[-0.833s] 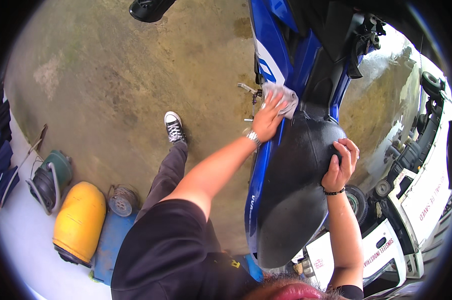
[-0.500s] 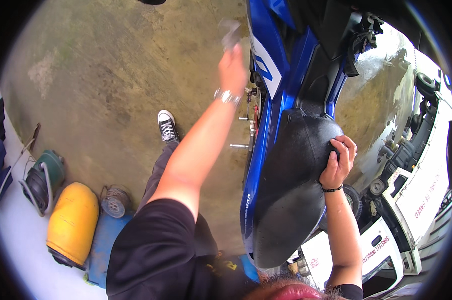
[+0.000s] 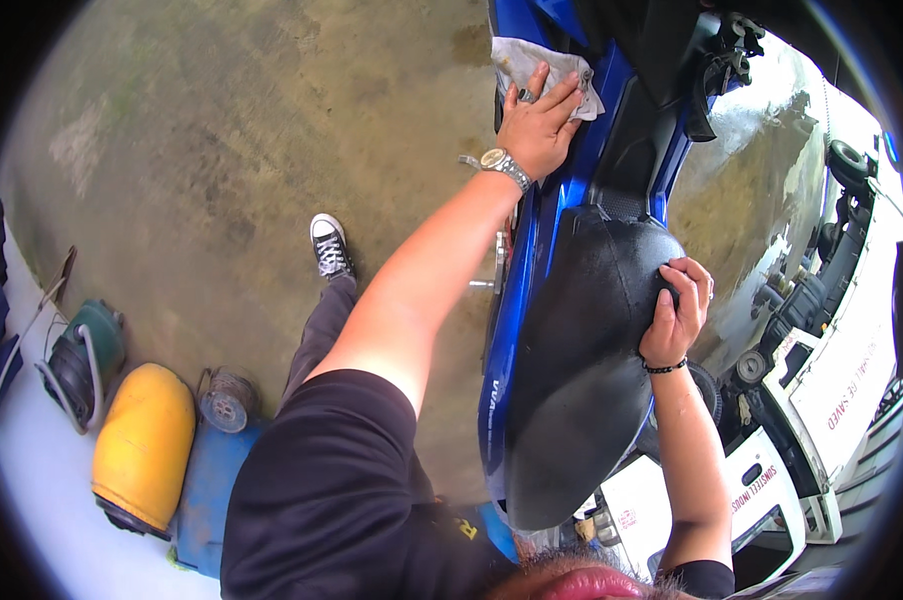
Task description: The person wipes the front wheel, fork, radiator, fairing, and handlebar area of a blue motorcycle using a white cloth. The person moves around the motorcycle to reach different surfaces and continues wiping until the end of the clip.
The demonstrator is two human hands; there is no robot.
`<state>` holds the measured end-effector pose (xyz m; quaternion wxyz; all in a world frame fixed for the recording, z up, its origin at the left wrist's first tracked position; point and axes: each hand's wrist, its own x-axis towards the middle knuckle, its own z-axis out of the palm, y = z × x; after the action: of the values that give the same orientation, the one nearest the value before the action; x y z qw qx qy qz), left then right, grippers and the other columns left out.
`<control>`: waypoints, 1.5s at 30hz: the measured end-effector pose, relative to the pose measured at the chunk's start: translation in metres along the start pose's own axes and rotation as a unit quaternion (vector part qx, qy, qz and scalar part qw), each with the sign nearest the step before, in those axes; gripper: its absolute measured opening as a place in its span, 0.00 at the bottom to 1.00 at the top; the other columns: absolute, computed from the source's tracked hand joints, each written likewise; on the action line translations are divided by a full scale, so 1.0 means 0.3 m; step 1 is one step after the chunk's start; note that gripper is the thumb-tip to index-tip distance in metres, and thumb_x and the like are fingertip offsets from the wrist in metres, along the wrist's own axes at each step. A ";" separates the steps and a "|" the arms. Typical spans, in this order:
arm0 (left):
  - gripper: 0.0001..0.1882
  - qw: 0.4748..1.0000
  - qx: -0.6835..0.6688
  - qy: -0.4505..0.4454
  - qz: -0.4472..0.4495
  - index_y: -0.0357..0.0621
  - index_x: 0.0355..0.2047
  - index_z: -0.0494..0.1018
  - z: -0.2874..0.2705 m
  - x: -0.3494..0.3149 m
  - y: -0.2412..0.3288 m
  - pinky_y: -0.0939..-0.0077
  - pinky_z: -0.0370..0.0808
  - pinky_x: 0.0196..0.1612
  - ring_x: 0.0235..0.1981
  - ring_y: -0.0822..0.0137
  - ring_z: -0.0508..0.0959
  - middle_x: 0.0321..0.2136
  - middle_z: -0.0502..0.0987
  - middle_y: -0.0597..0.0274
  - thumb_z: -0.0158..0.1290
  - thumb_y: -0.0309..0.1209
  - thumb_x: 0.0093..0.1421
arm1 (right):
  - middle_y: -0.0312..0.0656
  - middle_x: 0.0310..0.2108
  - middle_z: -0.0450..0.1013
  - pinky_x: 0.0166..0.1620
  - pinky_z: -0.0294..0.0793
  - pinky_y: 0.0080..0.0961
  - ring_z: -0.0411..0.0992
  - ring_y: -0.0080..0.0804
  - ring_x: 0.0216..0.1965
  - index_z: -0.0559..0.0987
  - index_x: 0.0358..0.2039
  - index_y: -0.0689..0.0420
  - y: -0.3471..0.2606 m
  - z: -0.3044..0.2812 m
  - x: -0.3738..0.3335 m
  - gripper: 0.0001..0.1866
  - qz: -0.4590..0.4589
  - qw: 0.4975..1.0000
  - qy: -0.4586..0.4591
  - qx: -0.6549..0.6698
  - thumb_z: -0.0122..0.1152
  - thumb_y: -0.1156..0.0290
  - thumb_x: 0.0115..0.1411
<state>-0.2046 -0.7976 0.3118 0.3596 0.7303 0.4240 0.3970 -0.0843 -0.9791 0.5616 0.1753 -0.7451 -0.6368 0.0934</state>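
Observation:
My left hand [image 3: 540, 125] lies on a whitish cloth [image 3: 517, 62], fingers spread and outstretched, pressing it against the blue side panel of a motor scooter toward the front. The cloth looks lightly stained and shows beyond the fingertips and to either side; its underside is hidden. My right hand [image 3: 679, 313] rests at the right edge of the scooter's black seat [image 3: 592, 390]. Its fingers are a little bent and apart, the tips touching the seat, with no separate thing visible in them. Between my arms runs the scooter's blue body [image 3: 504, 400].
At lower left stand a yellow barrel [image 3: 147, 440], a blue drum [image 3: 217, 490], a wire spool [image 3: 230, 402] and a dark green machine [image 3: 87, 350]. A white vehicle [image 3: 762, 480] with dark wheels is on the right. A footpeg [image 3: 484, 284] juts from the scooter's left side.
My left hand has swung right from over the floor onto the scooter's front panel, bringing the cloth down against it. My right hand has stayed on the seat.

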 end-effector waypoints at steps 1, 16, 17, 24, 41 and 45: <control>0.21 0.999 -0.022 -0.030 -0.015 0.53 0.56 0.79 -0.004 -0.026 -0.003 0.32 0.56 0.67 0.74 0.50 0.56 0.68 0.69 0.69 0.57 0.36 0.63 | 0.50 0.46 0.75 0.57 0.63 0.40 0.70 0.45 0.48 0.81 0.39 0.62 0.000 0.000 0.002 0.16 0.001 1.000 0.001 -0.004 0.55 0.63 0.60; 0.20 0.809 -0.378 -0.060 -0.446 0.38 0.50 0.80 -0.348 -0.420 0.201 0.75 0.76 0.37 0.30 0.73 0.80 0.26 0.81 0.60 0.51 0.43 0.72 | 0.49 0.47 0.75 0.57 0.63 0.40 0.71 0.46 0.49 0.81 0.39 0.60 -0.005 -0.002 0.006 0.15 -0.005 1.000 -0.006 -0.017 0.56 0.64 0.59; 0.20 0.843 -0.308 -0.112 -0.427 0.44 0.54 0.78 -0.369 -0.343 0.185 0.59 0.75 0.53 0.45 0.68 0.82 0.42 0.84 0.57 0.50 0.43 0.72 | 0.49 0.47 0.75 0.58 0.63 0.40 0.71 0.46 0.49 0.81 0.39 0.61 -0.008 -0.003 0.006 0.14 -0.004 1.000 -0.004 -0.018 0.56 0.64 0.59; 0.21 0.997 -0.012 -0.041 0.056 0.75 0.58 0.77 -0.118 0.096 0.167 0.32 0.55 0.66 0.75 0.48 0.53 0.73 0.59 0.61 0.59 0.41 0.64 | 0.49 0.46 0.76 0.57 0.65 0.39 0.72 0.46 0.49 0.81 0.39 0.61 -0.016 -0.006 0.009 0.13 -0.007 1.000 0.006 -0.016 0.56 0.68 0.58; 0.20 0.868 -0.387 -0.201 -0.239 0.36 0.59 0.73 -0.293 -0.665 0.341 0.68 0.63 0.68 0.69 0.52 0.67 0.71 0.62 0.49 0.47 0.36 0.73 | 0.48 0.47 0.77 0.59 0.65 0.39 0.72 0.46 0.51 0.81 0.39 0.60 -0.005 0.002 0.007 0.12 -0.022 0.999 0.014 -0.022 0.56 0.70 0.58; 0.18 0.876 -0.255 -0.324 -0.251 0.39 0.55 0.75 -0.405 -0.684 0.278 0.68 0.74 0.55 0.50 0.54 0.81 0.53 0.80 0.51 0.48 0.38 0.74 | 0.49 0.47 0.77 0.59 0.65 0.38 0.72 0.46 0.51 0.81 0.40 0.61 0.003 0.001 0.005 0.12 -0.021 1.000 0.005 -0.017 0.55 0.70 0.60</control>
<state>-0.3511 -0.9921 0.3792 0.7383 0.5698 0.3372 0.1288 -0.0833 -0.9778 0.5610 0.1674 -0.7352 -0.6526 0.0748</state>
